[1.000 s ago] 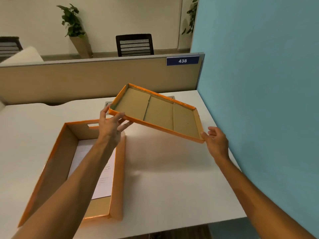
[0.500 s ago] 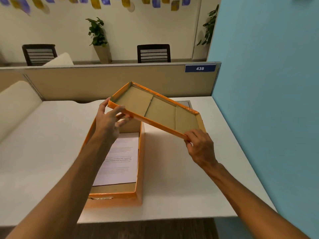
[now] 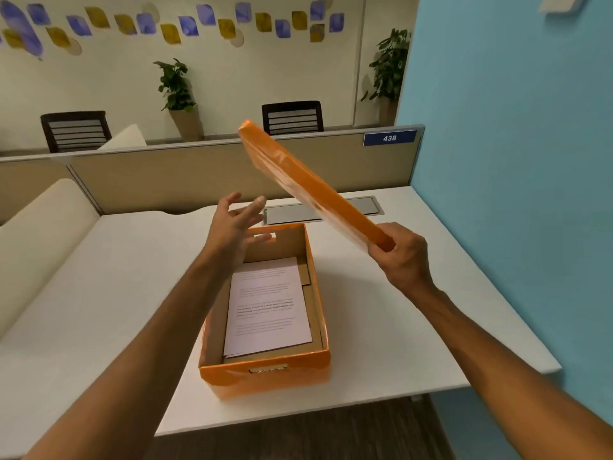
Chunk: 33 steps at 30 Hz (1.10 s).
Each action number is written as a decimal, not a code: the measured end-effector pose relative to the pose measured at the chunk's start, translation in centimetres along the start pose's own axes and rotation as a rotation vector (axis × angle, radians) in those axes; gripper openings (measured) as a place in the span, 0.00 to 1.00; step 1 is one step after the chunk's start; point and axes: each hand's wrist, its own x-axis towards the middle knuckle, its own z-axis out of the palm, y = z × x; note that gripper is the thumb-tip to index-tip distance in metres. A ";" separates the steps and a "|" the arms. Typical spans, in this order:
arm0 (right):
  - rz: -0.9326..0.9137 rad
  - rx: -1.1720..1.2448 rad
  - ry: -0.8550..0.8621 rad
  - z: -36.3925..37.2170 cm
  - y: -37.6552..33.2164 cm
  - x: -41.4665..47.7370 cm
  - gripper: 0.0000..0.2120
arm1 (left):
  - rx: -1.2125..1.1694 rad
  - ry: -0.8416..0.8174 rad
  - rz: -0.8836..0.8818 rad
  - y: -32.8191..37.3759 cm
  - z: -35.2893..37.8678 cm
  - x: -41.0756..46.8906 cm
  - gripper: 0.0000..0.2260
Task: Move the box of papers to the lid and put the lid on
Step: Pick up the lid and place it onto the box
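— Lid point(image 3: 311, 187): orange, shallow, held up in the air at a steep tilt above the box's far right corner, high end toward the partition, low end in the right hand point(image 3: 403, 257).

— State of that grip?

— Clenched on the lid's low corner, thumb over the top face, fingers beneath. Left hand point(image 3: 237, 224) released, fingers spread, hovering over the box's far left corner, touching nothing.

— And the box of papers point(image 3: 265, 373)?

— Open, standing near the front edge of the tabletop point(image 3: 116, 277), roughly mid-width, printed sheets point(image 3: 267, 307) lying flat inside, cut-out handle slots in both end walls.

— Handling?

— Probably light and fairly stiff cardboard, glossy outside, so likely a bit slick; held by one corner, liable to twist or sag. Better taken at two opposite short edges, then levelled and lowered square so the rim slips outside all four walls. Box likely heavier with paper; best gripped at the handle slots.

— Surface and room?

— White tabletop, smooth, a grey cable hatch point(image 3: 298, 214) at the back edge. Beige partition point(image 3: 166, 180) behind with a blue "438" plate point(image 3: 389, 138), blue wall point(image 3: 514, 161) along the right edge. Beyond: two black chairs, potted plants, purple and yellow shapes on a cream wall.
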 end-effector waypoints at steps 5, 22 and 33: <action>0.159 0.175 0.035 -1.6 -3.2 0.6 0.15 | 0.102 -0.094 -0.055 -3.1 -1.2 -1.6 0.33; 0.725 0.907 -0.131 -1.4 -5.6 0.0 0.27 | 0.263 -0.067 -0.081 -5.6 -6.2 -4.8 0.26; 0.945 0.710 -0.345 5.1 -5.0 -5.2 0.20 | 0.371 0.094 -0.180 -8.1 -12.6 -6.2 0.18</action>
